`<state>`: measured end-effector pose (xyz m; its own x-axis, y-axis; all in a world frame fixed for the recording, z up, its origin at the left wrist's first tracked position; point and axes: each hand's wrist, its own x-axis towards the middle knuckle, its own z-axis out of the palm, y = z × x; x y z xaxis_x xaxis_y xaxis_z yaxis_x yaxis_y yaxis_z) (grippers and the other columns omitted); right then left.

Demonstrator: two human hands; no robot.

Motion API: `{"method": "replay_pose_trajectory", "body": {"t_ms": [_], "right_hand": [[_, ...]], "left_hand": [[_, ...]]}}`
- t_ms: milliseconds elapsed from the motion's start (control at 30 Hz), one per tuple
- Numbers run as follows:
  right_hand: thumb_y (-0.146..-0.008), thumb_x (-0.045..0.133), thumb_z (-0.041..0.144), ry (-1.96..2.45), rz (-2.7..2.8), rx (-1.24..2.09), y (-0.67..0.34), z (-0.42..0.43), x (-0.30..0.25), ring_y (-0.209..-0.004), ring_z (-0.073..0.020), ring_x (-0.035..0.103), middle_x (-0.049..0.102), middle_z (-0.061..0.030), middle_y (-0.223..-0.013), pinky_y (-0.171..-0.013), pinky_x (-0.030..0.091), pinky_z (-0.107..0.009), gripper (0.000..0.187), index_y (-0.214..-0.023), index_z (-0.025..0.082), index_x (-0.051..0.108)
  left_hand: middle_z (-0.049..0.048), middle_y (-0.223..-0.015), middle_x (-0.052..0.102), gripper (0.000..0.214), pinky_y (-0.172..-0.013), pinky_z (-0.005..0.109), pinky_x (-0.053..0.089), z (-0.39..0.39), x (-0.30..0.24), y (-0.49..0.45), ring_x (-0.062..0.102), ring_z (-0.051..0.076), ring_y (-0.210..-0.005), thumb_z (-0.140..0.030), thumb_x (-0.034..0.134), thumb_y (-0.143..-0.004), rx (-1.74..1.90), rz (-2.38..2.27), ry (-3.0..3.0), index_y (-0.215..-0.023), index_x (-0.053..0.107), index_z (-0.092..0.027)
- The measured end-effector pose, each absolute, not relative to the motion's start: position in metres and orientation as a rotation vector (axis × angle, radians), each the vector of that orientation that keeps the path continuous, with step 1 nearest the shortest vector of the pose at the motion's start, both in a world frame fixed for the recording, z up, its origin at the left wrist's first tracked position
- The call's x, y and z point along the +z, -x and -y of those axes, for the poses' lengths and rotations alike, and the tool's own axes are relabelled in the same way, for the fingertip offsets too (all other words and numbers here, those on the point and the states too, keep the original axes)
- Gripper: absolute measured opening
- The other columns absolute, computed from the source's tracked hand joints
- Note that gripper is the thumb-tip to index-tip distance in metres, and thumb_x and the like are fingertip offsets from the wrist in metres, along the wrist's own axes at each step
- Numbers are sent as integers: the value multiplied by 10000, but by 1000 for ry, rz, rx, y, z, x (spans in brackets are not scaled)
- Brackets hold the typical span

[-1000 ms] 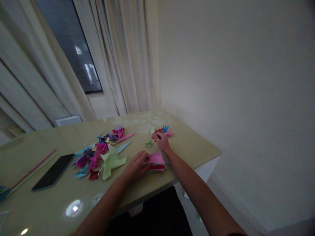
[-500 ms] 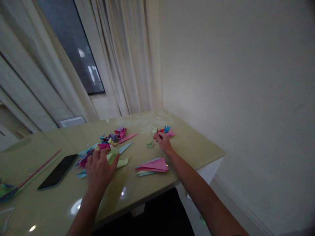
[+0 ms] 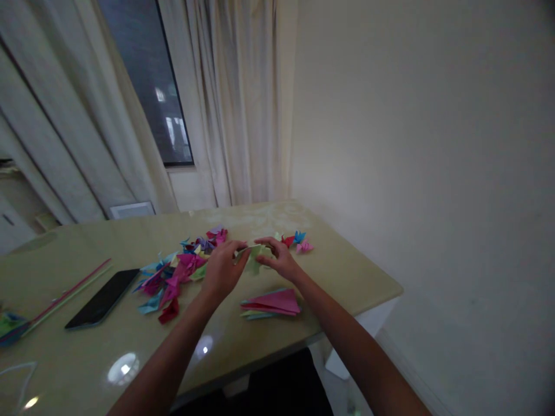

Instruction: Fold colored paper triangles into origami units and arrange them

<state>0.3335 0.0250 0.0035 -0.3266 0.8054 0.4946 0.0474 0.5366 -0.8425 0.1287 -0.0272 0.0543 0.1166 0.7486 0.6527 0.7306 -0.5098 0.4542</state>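
Observation:
Pale green folded paper (image 3: 255,264) is held between my two hands just above the table. My left hand (image 3: 224,267) pinches its left side, fingers closed on the edge. Curved around the right side, my right hand (image 3: 281,260) grips it between thumb and fingers. Left of my left hand lies a pile of folded paper pieces (image 3: 184,267) in pink, blue, purple and green, some shaped like cranes. A smaller group with a blue paper crane (image 3: 299,237) sits behind my right hand. Fingers partly hide the green paper's shape.
A stack of pink, green and blue folded papers (image 3: 273,303) lies near the table's front edge. On the left are a black phone (image 3: 104,297) and long thin paper strips (image 3: 69,293). A wall (image 3: 411,173) borders the table's right side.
My left hand has moved right from beside the pile with the green paper. My right hand has left the small crane group, coming slightly left and nearer to grip that paper too.

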Motion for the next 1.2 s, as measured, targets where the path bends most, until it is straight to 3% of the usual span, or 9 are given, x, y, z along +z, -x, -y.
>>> {"method": "replay_pose_trajectory", "body": {"t_ms": [67, 233, 433, 567, 700, 833, 933, 1100, 1200], "right_hand": [[-823, 809, 562, 715, 1804, 903, -337, -29, 16, -853, -175, 625, 716, -57, -1071, -736, 496, -272, 511, -1199, 226, 729], [-561, 1007, 458, 676, 2015, 762, -347, -41, 43, -1073, -222, 607, 535, -114, -1488, -792, 522, -289, 1073, -1507, 302, 526], [-847, 793, 526, 743, 2010, 669, -333, -63, 45, -890, -210, 654, 726, -52, -926, -771, 509, -306, 346, -971, 203, 781], [-822, 789, 500, 792, 1968, 959, -322, -87, 39, -715, -176, 644, 720, -17, -778, -647, 500, -267, 337, -870, 169, 758], [-757, 825, 353, 1197, 1602, 765, -329, -128, 46, -694, -153, 648, 739, -19, -778, -614, 492, -230, 235, -841, 148, 747], [-815, 760, 335, 1432, 1352, 595, -352, -166, 60, -670, -167, 654, 726, -60, -747, -560, 471, -228, 225, -870, 120, 721], [-808, 765, 328, 1518, 1251, 488, -372, -175, 68, -754, -208, 686, 731, -95, -777, -630, 508, -264, 240, -923, 123, 718], [-828, 685, 258, 1536, 1152, 287, -383, -151, 57, -1036, -259, 659, 704, -197, -1160, -908, 517, -353, 361, -1157, 108, 672], [-864, 632, 283, 1464, 1203, 243, -373, -117, 28, -1005, -223, 646, 672, -157, -1239, -936, 507, -345, 371, -1203, 134, 650]], "left_hand": [[40, -850, 739, 257, -725, 311, 469, 15, 56, -134, 641, 202, -762, -440, 607, -930, 1378, -1482, -2215, -906, 723, -211], [27, -822, 725, 306, -732, 301, 480, -11, 51, -122, 650, 193, -767, -471, 607, -881, 1463, -1425, -1919, -871, 711, -184], [34, -887, 727, 343, -793, 312, 509, -14, 39, -117, 664, 203, -854, -507, 606, -876, 1471, -1315, -1778, -899, 699, -178], [66, -1045, 744, 413, -862, 324, 535, -12, 28, -112, 683, 222, -979, -560, 592, -907, 1484, -1240, -1748, -1040, 694, -183], [145, -1175, 723, 443, -916, 385, 539, -12, 6, -91, 682, 259, -1061, -491, 463, -998, 1520, -1557, -1773, -1209, 641, -144], [210, -1217, 695, 348, -1010, 493, 479, -4, -17, -71, 610, 367, -1198, -330, 533, -957, 1001, -2188, -2161, -1172, 705, -116], [213, -1276, 680, 303, -1033, 531, 445, 2, -27, -67, 576, 395, -1241, -289, 567, -935, 660, -2313, -2341, -1117, 757, -137], [170, -1236, 711, 294, -1011, 547, 423, 1, -29, -66, 580, 370, -1222, -196, 498, -956, 612, -2267, -2481, -1005, 788, -189], [167, -1206, 722, 315, -1014, 547, 406, 0, -26, -66, 589, 360, -1199, -118, 471, -943, 637, -2243, -2539, -983, 776, -185]]}}
